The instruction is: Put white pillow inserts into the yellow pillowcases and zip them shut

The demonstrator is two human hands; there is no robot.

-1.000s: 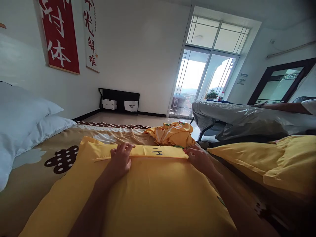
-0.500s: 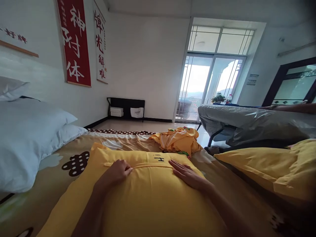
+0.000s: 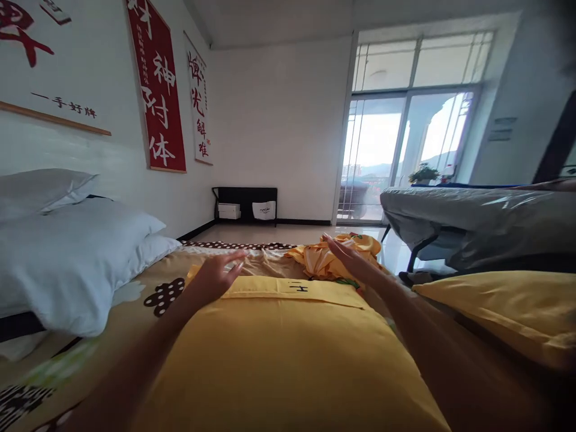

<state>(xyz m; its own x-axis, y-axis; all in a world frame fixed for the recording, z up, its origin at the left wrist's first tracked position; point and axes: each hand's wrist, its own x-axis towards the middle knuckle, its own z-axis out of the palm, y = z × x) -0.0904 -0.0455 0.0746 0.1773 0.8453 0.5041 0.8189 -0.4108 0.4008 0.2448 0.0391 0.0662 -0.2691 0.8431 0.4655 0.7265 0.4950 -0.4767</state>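
Both hands, left hand and right hand, spread open above plump yellow pillow.

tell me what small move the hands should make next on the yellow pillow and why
Probably bring both hands down onto the far corners of the yellow pillow. The left hand and right hand hover open above its flap end, gripping nothing, and the pillow lies flat on the bed cover, so a grip comes first.

Plain yellow pillow with small black marks on its flap. Tan bedsheet with brown white-dotted blobs; white pillows; red banner with white characters.
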